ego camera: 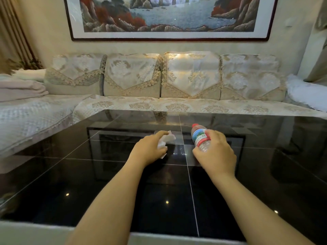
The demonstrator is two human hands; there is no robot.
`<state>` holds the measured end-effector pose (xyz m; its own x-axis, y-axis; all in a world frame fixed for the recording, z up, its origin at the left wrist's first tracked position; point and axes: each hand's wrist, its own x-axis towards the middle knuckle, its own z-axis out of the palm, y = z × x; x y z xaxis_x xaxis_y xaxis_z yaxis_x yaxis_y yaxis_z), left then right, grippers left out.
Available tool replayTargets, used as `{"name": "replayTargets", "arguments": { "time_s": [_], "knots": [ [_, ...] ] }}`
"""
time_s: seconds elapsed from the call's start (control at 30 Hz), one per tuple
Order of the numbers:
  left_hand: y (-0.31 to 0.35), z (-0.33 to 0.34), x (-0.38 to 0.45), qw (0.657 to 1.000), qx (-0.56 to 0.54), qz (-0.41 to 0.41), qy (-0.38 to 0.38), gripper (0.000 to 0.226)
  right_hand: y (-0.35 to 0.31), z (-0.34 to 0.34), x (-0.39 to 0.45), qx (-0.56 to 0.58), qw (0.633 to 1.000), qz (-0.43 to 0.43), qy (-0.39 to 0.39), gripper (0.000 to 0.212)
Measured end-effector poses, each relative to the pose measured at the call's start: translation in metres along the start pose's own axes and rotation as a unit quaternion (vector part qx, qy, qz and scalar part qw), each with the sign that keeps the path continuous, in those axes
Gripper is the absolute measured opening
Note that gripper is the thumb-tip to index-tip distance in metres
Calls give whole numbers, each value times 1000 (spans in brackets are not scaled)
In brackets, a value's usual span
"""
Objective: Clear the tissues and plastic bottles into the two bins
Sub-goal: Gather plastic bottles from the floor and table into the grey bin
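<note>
A crumpled white tissue [167, 140] is gripped in my left hand [150, 149] over the middle of the glossy black table [70, 183]. My right hand [215, 152] is closed around a clear plastic bottle [200, 136] with a red cap and a red, white and blue label. The bottle tilts away from me, cap pointing toward the sofa. Both hands hover side by side, a short gap between them. No bin is in view.
A long beige patterned sofa [177, 103] runs behind the table and wraps around its left side. Folded blankets [21, 89] lie on the sofa at the left. A large framed landscape painting [169, 16] hangs on the wall above.
</note>
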<state>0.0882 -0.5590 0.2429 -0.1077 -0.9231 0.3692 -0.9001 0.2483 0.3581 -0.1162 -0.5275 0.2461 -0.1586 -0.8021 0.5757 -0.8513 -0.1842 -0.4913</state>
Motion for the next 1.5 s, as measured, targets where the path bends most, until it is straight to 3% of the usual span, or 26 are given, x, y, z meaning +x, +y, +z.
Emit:
{"name": "replayTargets", "arguments": {
  "time_s": [0.13, 0.3, 0.4, 0.53, 0.67, 0.77, 0.93, 1.03, 1.13, 1.23, 1.33, 1.5],
  "knots": [
    [28, -6, -44, 1000, -9, -7, 26, 56, -4, -34, -32, -73, 996, 0, -47, 61],
    [65, -11, -90, 994, 101, 10, 41, 74, 1, -75, -61, -162, 985, -46, -45, 63],
    [81, -20, -117, 971, 204, 117, 39, 97, 8, -103, -60, -211, 970, -60, -101, 73],
    [92, -33, -152, 909, 307, 269, 83, 115, 16, -134, -63, -252, 953, -73, -154, 70],
    [100, -42, -180, 886, 301, 324, 137, 103, 25, -158, -82, -187, 970, -70, -141, 68],
    [112, -47, -203, 882, 306, 317, 169, 92, 25, -173, -101, -111, 984, -80, -113, 69],
    [141, -27, -265, 879, 283, 330, 195, 56, 25, -200, -145, 19, 991, -101, -87, 70],
    [148, 3, -304, 886, 272, 344, 147, 60, 38, -211, -179, 60, 987, -131, -78, 73],
    [149, 32, -335, 904, 280, 323, 14, 70, 58, -225, -209, 120, 978, -132, -106, 78],
    [144, 60, -353, 921, 282, 231, -134, 73, 82, -242, -229, 238, 955, -67, -166, 85],
    [142, 76, -361, 929, 249, 139, -236, 55, 109, -256, -240, 307, 924, -3, -226, 91],
    [179, 73, -351, 945, 242, 168, -141, 42, 162, -277, -248, 360, 892, 76, -261, 97]
  ]
}}
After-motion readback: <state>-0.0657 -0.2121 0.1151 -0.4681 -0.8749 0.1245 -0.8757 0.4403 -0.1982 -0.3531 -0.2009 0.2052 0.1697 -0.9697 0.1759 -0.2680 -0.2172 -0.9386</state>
